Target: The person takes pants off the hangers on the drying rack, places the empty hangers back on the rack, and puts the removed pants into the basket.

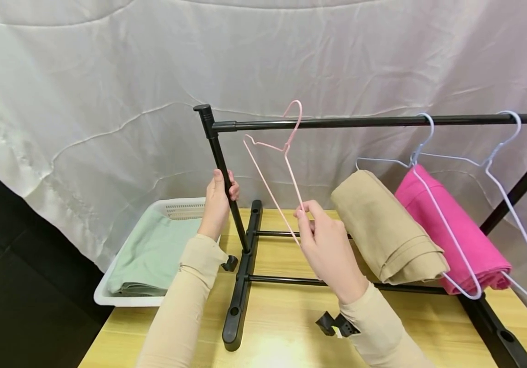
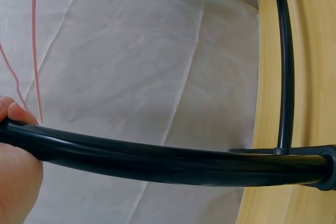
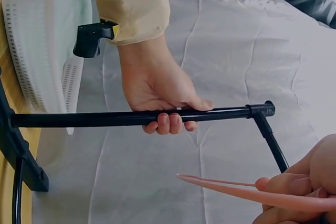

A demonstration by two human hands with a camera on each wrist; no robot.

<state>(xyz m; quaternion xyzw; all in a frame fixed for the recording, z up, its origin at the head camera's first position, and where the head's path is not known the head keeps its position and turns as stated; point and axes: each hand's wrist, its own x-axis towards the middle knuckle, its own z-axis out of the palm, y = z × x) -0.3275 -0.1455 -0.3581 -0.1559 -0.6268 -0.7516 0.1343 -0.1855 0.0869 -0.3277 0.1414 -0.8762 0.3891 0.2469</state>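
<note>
My left hand point(image 1: 219, 202) grips the left upright post point(image 1: 217, 158) of a black clothes rack, and the right wrist view shows its fingers curled round that post. A bare pink hanger point(image 1: 293, 176) is pinched by my right hand point(image 1: 327, 245) at one sloping side. The hanger's hook overlaps the rack's top rail point(image 1: 360, 122) in the head view. Right of that hand hang a rolled-looking beige cloth point(image 1: 383, 230) and a bright pink cloth point(image 1: 452, 230), draped over light blue hangers point(image 1: 447, 232).
A white plastic basket point(image 1: 102, 294) holding a folded pale green cloth point(image 1: 157, 250) sits left of the rack. The rack's black foot point(image 1: 240, 306) and lower crossbars point(image 1: 286, 280) rest low over the wooden table point(image 1: 281, 327). A pale curtain point(image 1: 153, 102) hangs behind.
</note>
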